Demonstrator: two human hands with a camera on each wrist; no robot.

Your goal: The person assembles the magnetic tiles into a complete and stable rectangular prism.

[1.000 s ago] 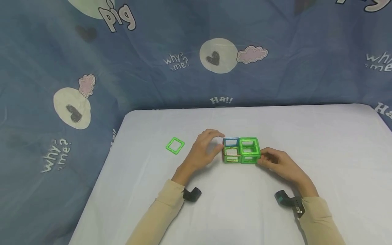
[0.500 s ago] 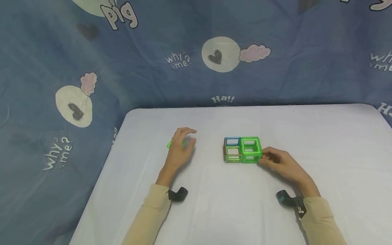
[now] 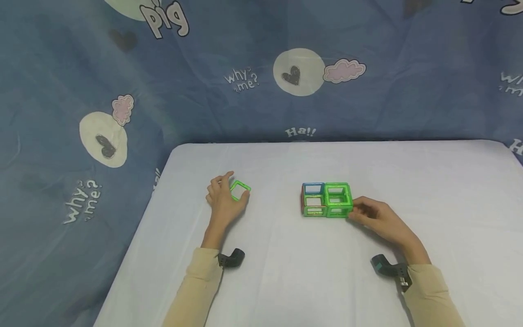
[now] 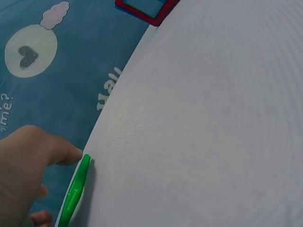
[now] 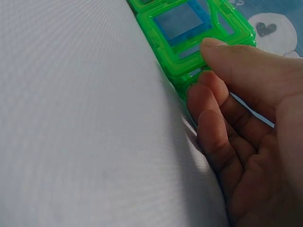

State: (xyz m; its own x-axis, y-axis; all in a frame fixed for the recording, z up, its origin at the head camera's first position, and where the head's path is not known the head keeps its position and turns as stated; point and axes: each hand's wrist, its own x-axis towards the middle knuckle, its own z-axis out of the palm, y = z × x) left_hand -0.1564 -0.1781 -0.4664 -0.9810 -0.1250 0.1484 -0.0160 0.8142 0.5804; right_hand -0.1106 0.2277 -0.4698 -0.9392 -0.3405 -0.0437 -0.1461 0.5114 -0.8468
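Observation:
A green square magnetic tile (image 3: 241, 184), an open frame, is between the thumb and fingers of my left hand (image 3: 222, 200). In the left wrist view a fingertip meets the end of the green tile (image 4: 75, 194), which appears nearly edge-on. Part of it is hidden by the hand in the head view. Two joined cubes of magnetic tiles (image 3: 338, 212), green with blue and red sides, stand to the right. My right hand (image 3: 377, 218) holds their right end, its thumb on the green frame (image 5: 173, 68) and the other fingers curled at the side.
A white-covered table (image 3: 278, 263) lies under both hands. Behind it and to the left hangs a blue printed cloth (image 3: 196, 109). A black wrist camera (image 3: 233, 258) is strapped to the left wrist, another black camera (image 3: 384, 266) to the right.
My left hand has moved left from beside the joined cubes to the loose green tile and taken hold of it. The right hand has stayed at the cubes' right end.

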